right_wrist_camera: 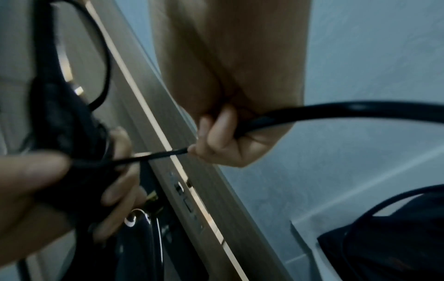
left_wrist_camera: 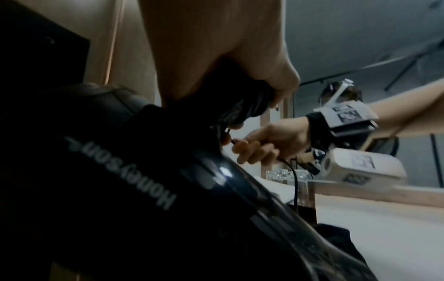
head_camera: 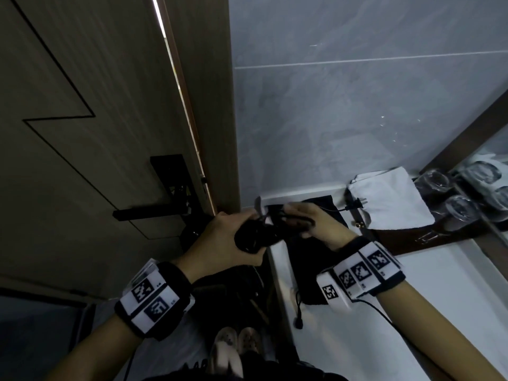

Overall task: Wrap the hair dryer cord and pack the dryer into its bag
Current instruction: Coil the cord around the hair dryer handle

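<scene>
Head view, from my seat: at far left I see the wooden door (head_camera: 82, 105) with its black handle (head_camera: 154, 211). Next, my left hand (head_camera: 220, 243) is wrapped tight around the black hair dryer (head_camera: 253, 239), held in the air at the counter's edge. Just beside it, my right hand (head_camera: 316, 221) pinches the cord (right_wrist_camera: 312, 112), fingers curled round it. Under both lies the black bag (head_camera: 305, 270) on the white counter (head_camera: 412, 312). Farther right sits a folded white towel (head_camera: 390, 199), then upturned glasses (head_camera: 434, 180).
</scene>
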{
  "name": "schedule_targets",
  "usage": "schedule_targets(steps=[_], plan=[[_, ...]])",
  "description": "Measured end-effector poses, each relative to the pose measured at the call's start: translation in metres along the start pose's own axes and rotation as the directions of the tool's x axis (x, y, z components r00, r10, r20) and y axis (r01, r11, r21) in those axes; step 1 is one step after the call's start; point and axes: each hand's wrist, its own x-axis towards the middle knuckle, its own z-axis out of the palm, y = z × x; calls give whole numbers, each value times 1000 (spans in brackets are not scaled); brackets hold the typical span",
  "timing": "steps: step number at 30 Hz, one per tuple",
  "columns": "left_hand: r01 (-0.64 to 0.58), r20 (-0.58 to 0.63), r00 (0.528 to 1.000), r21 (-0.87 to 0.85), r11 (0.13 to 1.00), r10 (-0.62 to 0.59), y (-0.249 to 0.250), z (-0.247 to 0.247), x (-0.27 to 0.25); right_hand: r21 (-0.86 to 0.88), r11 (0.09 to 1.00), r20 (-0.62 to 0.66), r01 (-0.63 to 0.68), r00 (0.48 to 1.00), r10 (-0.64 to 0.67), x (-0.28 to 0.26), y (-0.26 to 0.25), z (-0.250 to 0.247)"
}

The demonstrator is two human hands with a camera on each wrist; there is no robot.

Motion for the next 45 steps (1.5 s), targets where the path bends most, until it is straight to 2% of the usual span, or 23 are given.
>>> schedule_targets(steps=[3,7,9,12,15,17,19,22,24,26,29,32,36,40,42,45], plan=[[-27,133,991,162,986,5,0,4,0,-49,996,-40,80,996,-82,-3,-14,-3],[15,151,987,275,961,-58,-3,12,-1,-129,976,33,176,984,-173,-14,-34,-5],[53,152,983,298,953,-102,-3,16,1,-244,938,94,247,969,-230,-18,-45,-4],[134,142,975,250,959,-174,-2,20,6,-546,752,178,370,928,-327,-24,-60,8],[207,108,965,246,947,-239,-4,25,14,-741,544,216,393,907,-361,-32,-59,24],[269,35,958,239,933,-285,-8,27,18,-774,495,187,394,890,-415,-37,-51,37],[314,-53,949,148,938,-309,-12,29,19,-742,536,154,403,881,-448,-41,-41,47],[391,-132,913,20,920,-385,-20,27,22,-770,545,110,333,910,-401,-46,-23,53],[416,-150,899,-9,910,-412,-24,26,24,-731,611,85,304,929,-360,-46,-14,50],[446,-123,886,-36,894,-447,-25,25,26,-631,716,79,300,942,-325,-43,-8,44],[458,-36,881,-188,869,-472,-23,22,26,-542,777,77,320,940,-333,-41,-1,31],[414,102,908,-354,839,-406,-16,18,23,-431,843,73,322,943,-323,-34,10,16],[401,256,914,-450,798,-314,-2,14,22,-183,947,133,265,961,-243,-29,22,6],[391,256,920,-608,691,-296,7,16,24,25,942,184,334,925,-333,-31,30,17],[404,270,915,-592,697,-300,6,17,25,3,937,120,349,930,-347,-29,35,19],[403,275,914,-547,734,-298,3,22,21,-134,922,60,364,931,-359,-27,44,16]])
